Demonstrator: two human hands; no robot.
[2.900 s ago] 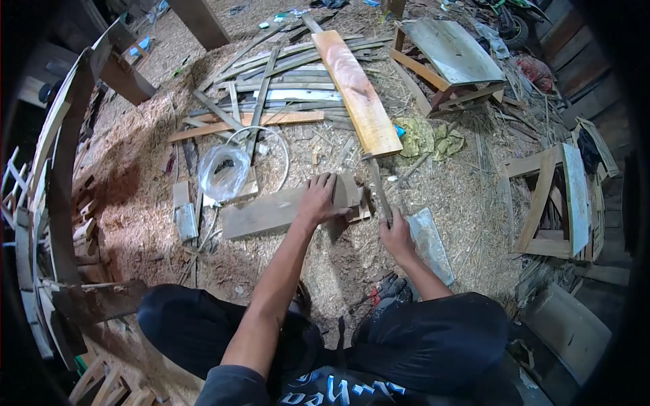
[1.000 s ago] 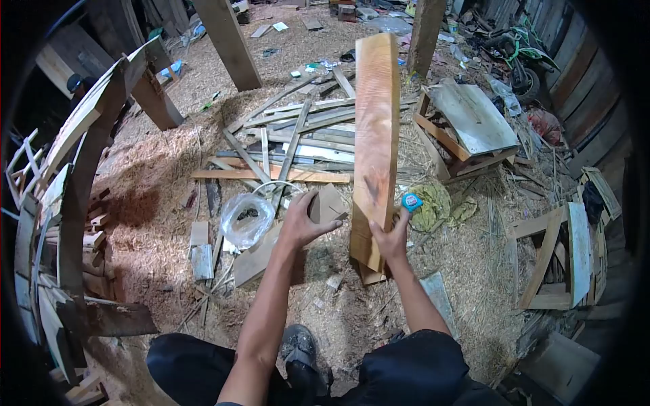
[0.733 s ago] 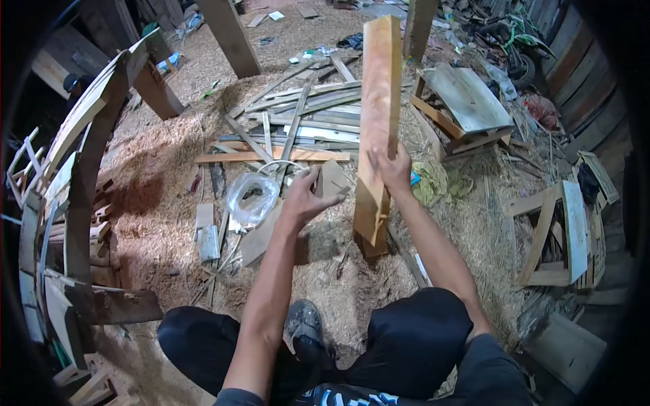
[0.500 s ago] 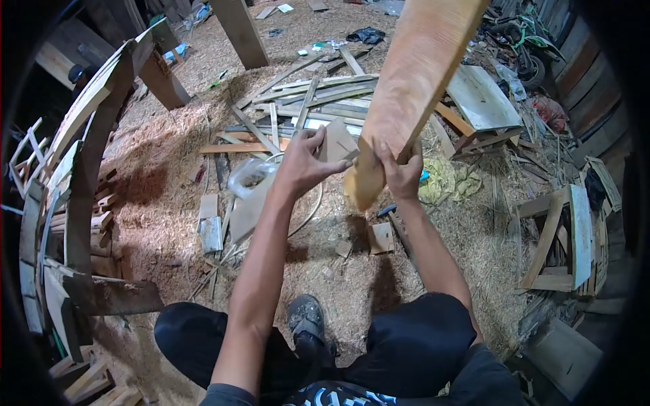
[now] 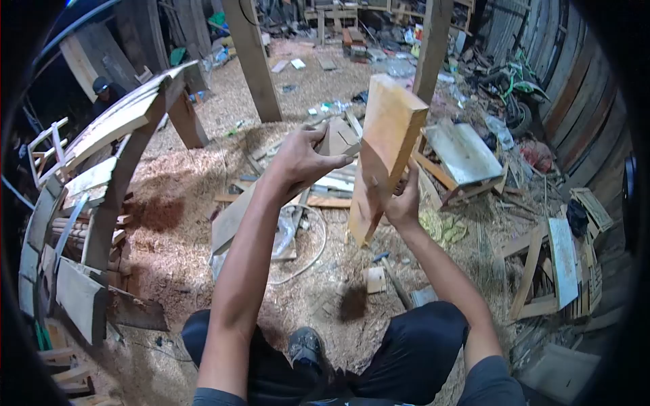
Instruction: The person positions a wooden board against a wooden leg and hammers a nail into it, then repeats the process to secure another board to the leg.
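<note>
My left hand is closed on a small flat grey-brown piece of board with dark lines on its face, thumb along the lower edge. My right hand grips a thick orange-brown plank near its lower end. The plank stands nearly upright in the air, one broad face and one narrow edge showing. The small board's right edge comes right up to the plank's left side in this view. Below, on the shavings, lie a hammer with a blue head and a small wood block.
Loose slats and a pale hose lie on the shavings ahead. A curved wooden frame stands at left, with a person behind it. Wooden posts rise ahead. A pale panel and stacked frames are at right.
The plank has swung away from the camera and down, now showing its whole length and top end. Both hands keep their holds. The view has tilted up, revealing more background.
</note>
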